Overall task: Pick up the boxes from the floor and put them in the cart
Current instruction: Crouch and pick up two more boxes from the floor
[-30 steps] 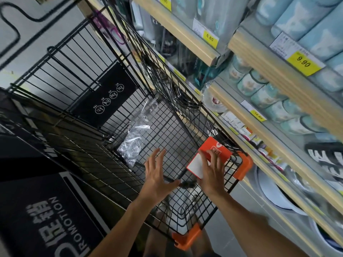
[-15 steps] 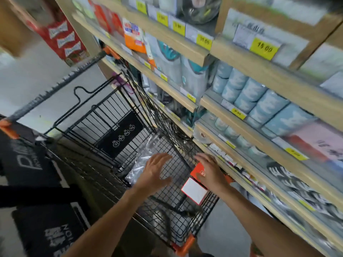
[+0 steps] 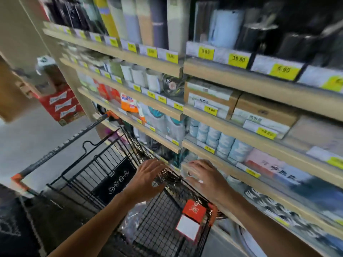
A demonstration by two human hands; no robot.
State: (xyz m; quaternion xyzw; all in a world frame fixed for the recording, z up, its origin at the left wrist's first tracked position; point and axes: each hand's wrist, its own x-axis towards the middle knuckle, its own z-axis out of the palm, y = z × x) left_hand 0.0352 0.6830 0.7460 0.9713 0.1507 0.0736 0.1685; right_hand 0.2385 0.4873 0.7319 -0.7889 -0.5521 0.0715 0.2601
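An orange and white box [image 3: 191,219] lies inside the black wire cart [image 3: 159,225], against its right corner. My left hand [image 3: 148,179] hovers above the cart with fingers spread and holds nothing. Raised over the cart's right rim, near the shelf edge, my right hand [image 3: 204,179] also has its fingers spread and is empty. Both hands are above the box and apart from it. No boxes on the floor are in view.
Wooden shelves [image 3: 241,76] full of goods with yellow price tags run along the right. A clear plastic bag [image 3: 131,219] lies in the cart. Red cartons [image 3: 63,106] stand on the floor at the left. A black sign [image 3: 16,225] is at lower left.
My right hand has let go of the orange box, which now lies in the cart. Both hands have risen above the cart. The view has tilted up towards the shelves.
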